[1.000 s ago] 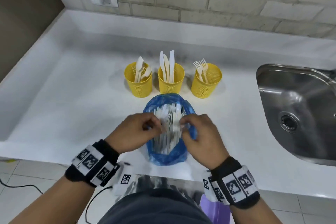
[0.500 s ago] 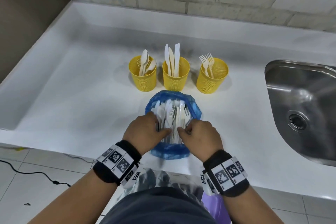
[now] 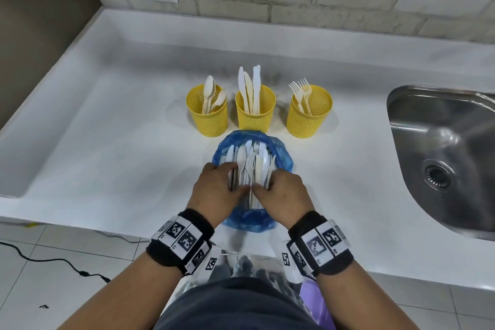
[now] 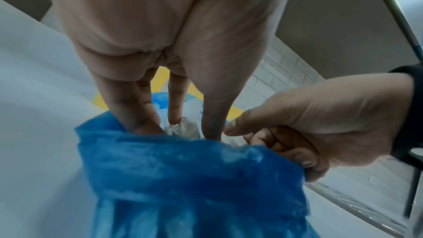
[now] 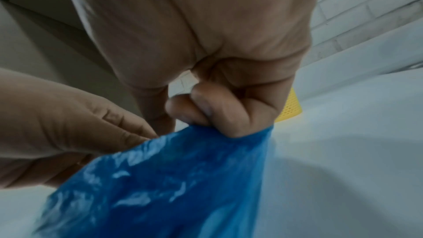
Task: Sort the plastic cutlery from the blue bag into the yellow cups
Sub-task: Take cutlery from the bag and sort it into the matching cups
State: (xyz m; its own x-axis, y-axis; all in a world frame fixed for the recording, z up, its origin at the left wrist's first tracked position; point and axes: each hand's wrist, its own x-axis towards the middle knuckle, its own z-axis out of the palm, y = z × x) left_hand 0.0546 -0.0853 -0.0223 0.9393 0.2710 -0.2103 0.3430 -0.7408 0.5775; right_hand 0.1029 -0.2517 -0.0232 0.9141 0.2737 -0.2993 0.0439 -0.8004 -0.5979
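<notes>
While the blue bag [image 3: 284,158] lies on the counter [image 3: 107,142] at 6 o'clock of the yellow cups [image 3: 254,119], white cutlery [image 3: 251,163] fans from its mouth. The right hand [image 3: 284,195], at the bag's 5 o'clock, has curled fingers [image 5: 228,115] pinching the blue rim. The left hand [image 3: 217,190], at 8 o'clock, reaches nearly straight, slightly spread fingers [image 4: 176,100] into the mouth against the cutlery; whether they pinch a piece I cannot tell. In the row of cups, spoons [image 3: 209,94] stand at 9 o'clock, knives [image 3: 250,88] in the middle and forks [image 3: 301,91] at 3 o'clock.

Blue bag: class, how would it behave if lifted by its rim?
Probably floppy: the bag is thin, crumpled film, bunching where the right hand pinches it. Likely saggy under load: cutlery fills it. Pieces may slide out of its open mouth if tipped.
</notes>
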